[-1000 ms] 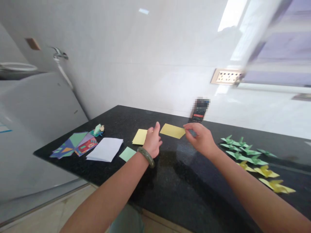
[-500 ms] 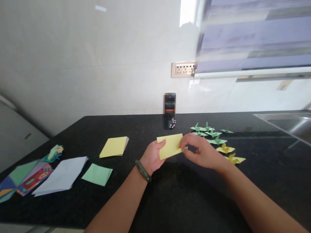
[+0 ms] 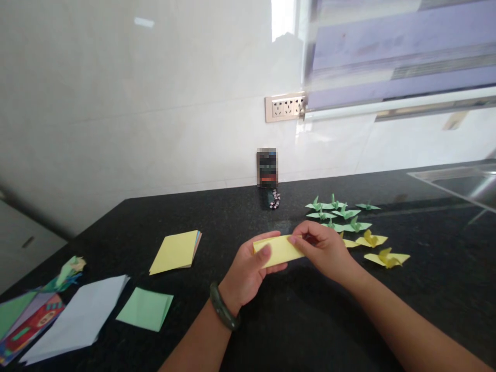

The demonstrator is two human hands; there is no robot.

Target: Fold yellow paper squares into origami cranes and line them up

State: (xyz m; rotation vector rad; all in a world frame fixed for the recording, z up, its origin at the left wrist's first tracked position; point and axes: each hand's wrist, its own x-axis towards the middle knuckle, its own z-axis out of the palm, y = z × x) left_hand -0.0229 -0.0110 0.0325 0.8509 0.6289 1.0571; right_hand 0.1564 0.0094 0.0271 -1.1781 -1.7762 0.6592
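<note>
A yellow sheet of paper (image 3: 279, 249) is held above the black countertop (image 3: 310, 320) between both hands. My left hand (image 3: 248, 273), with a green bangle on the wrist, pinches its left end with thumb on top. My right hand (image 3: 324, 247) pinches its right end with fingers curled. The sheet looks folded or tilted, showing as a narrow strip. Behind the right hand lie several folded green paper figures (image 3: 336, 213) and yellow paper figures (image 3: 377, 248).
A stack of yellow paper (image 3: 175, 251), a green sheet (image 3: 145, 309), a white sheet (image 3: 77, 320) and patterned paper (image 3: 23, 323) lie at the left. A phone (image 3: 267, 170) leans on the tiled wall under a socket strip (image 3: 284, 107). A sink (image 3: 461, 185) is at the far right.
Both hands lifted the yellow sheet off the counter and brought it nearer me; it now shows as a narrower strip. The view swung to the right and down.
</note>
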